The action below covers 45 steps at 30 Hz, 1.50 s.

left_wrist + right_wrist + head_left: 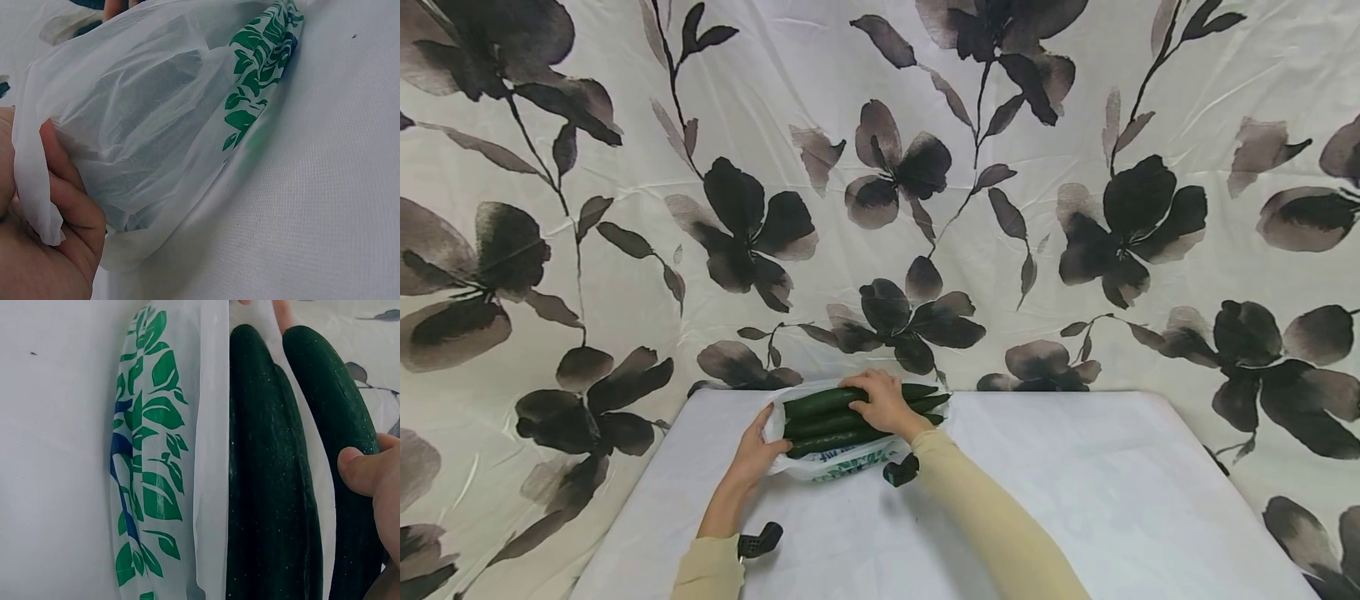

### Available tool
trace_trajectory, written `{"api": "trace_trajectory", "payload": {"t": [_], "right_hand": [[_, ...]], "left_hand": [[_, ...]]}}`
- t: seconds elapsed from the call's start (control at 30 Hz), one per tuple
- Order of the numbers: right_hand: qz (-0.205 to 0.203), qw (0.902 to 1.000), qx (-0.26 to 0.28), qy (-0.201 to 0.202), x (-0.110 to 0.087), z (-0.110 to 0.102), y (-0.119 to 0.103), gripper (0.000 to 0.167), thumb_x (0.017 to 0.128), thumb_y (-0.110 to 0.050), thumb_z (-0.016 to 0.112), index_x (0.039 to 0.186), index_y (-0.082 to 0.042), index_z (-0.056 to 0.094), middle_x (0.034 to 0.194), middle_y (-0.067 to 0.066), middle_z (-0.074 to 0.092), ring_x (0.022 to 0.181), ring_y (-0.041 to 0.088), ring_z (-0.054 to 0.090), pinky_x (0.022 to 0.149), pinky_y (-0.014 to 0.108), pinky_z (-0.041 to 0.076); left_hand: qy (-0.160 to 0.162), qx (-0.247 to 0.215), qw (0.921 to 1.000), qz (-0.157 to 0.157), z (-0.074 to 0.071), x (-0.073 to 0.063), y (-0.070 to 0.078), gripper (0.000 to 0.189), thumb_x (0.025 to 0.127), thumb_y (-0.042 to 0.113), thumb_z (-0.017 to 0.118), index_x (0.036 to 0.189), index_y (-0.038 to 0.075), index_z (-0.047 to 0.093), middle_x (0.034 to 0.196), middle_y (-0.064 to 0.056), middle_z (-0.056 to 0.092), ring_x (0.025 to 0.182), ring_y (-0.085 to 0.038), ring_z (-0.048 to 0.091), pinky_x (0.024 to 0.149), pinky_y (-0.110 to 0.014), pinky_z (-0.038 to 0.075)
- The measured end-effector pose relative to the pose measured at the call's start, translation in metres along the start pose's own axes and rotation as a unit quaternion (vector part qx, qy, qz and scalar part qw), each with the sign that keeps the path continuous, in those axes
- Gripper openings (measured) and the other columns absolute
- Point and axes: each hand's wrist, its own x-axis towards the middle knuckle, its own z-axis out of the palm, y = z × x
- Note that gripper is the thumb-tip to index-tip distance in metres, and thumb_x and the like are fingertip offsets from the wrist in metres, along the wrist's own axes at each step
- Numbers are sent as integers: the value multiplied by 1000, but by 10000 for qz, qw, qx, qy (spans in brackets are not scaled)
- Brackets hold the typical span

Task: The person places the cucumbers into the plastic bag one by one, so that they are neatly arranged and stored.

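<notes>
A white plastic bag (811, 472) with green leaf print lies at the back of the table, several long dark green cucumbers (831, 425) side by side in its opening. At the bag's left end, my left hand (751, 450) grips the rim; the left wrist view shows the plastic edge (30, 156) between thumb side and curled fingers. My right hand (886, 407) reaches over the cucumbers and holds the rearmost cucumber (331, 394), its thumb pressed along the near side. In the right wrist view, the other cucumbers (269, 462) lie behind the bag's folded edge, apart from the held one.
A white cloth covers the table (1060, 483). Behind its back edge hangs a pale curtain (1000, 333) with dark flowers, close to the bag. Black wrist cameras stick out near the left sleeve (707, 571) and the right sleeve (992, 517).
</notes>
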Motion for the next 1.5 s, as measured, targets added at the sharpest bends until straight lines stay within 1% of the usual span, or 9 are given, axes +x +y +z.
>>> {"api": "trace_trajectory", "payload": {"t": [0.17, 0.33, 0.43, 0.6, 0.9, 1.1, 1.13, 1.4, 1.5], "right_hand": [[1, 9999, 84, -75, 1, 1, 0, 36, 91, -15, 69, 126, -21, 65, 118, 1, 58, 106, 23, 48, 85, 45, 28], [71, 9998, 56, -184, 3, 4, 1, 36, 92, -17, 68, 128, -22, 64, 116, -1, 58, 103, 21, 48, 86, 44, 28], [105, 9997, 76, -185, 2, 6, 3, 36, 92, -18, 68, 128, -22, 64, 114, -3, 58, 101, 20, 48, 86, 44, 28], [67, 9998, 108, -132, 1, 9, 4, 36, 91, -17, 69, 127, -21, 65, 112, -2, 59, 98, 20, 48, 84, 44, 29], [71, 9998, 128, -151, 2, 12, 5, 37, 92, -18, 68, 129, -20, 64, 116, 0, 59, 101, 22, 47, 85, 45, 29], [154, 9998, 26, -119, 0, 12, 8, 37, 91, -19, 70, 127, -22, 65, 117, -1, 61, 100, 21, 48, 86, 45, 31], [162, 9998, 6, -126, 0, 12, 8, 37, 91, -20, 70, 127, -22, 65, 117, -1, 61, 100, 21, 48, 86, 44, 31], [236, 9996, 6, -173, -1, 13, 6, 37, 91, -19, 69, 128, -20, 64, 121, -1, 62, 104, 22, 51, 89, 47, 32], [246, 9995, -41, -182, -1, 13, 5, 38, 92, -20, 69, 129, -20, 64, 121, -1, 62, 105, 23, 52, 91, 48, 33]], "left_hand": [[-51, 12, 10000, -47, 1, -1, 1, 90, 81, -5, 60, 155, 4, 11, 157, -24, 15, 141, -41, 19, 107, -54, 31], [-12, -33, 10000, -90, 1, -2, 2, 90, 81, -6, 60, 156, 4, 11, 157, -24, 17, 140, -40, 22, 107, -53, 32], [-8, -65, 10000, -70, 0, -2, 1, 90, 81, -6, 60, 155, 4, 12, 156, -24, 18, 139, -41, 24, 106, -53, 33], [-23, -73, 10000, -43, 0, -4, 0, 90, 80, -7, 60, 155, 3, 12, 156, -25, 18, 139, -42, 22, 106, -55, 32], [15, -139, 9999, -92, 0, -4, -4, 89, 81, -7, 60, 155, 4, 12, 157, -24, 17, 139, -41, 24, 104, -52, 35], [-50, -94, 9999, 1, 1, -3, -4, 90, 79, -6, 61, 155, 3, 13, 157, -23, 16, 143, -40, 15, 111, -55, 23], [-53, -108, 9999, -5, 1, -3, -4, 90, 79, -6, 61, 155, 3, 13, 157, -23, 16, 143, -40, 15, 111, -55, 22], [-15, -96, 9999, -40, 0, -2, -8, 91, 79, -6, 61, 155, 4, 13, 158, -23, 15, 143, -40, 15, 111, -55, 22], [-28, -51, 10000, -43, 0, -3, -8, 91, 79, -6, 61, 155, 4, 12, 158, -23, 14, 143, -40, 15, 110, -55, 25]]}}
